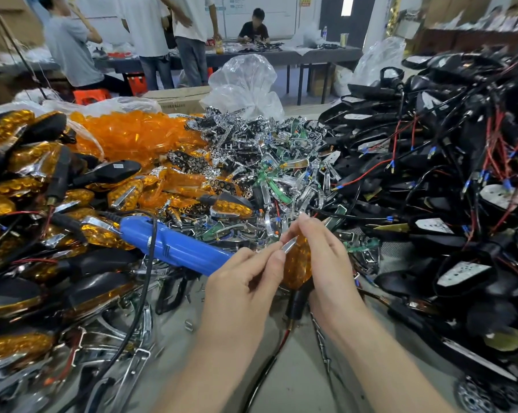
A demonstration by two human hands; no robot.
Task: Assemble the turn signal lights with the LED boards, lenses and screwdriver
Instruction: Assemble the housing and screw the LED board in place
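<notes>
Bright, even indoor light, soft faint shadows. Glare on chrome parts and amber lenses. Strong wide-angle bending at edges. Smeared blur lower left and right rim; centre sharp, background slightly soft.

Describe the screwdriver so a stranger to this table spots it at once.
Below the heap of amber lenses at the left, the screwdriver lies slanted, its tip hidden behind the left hand. It is the only long, bright blue body among amber and chrome parts, trailing a black cord.
</notes>
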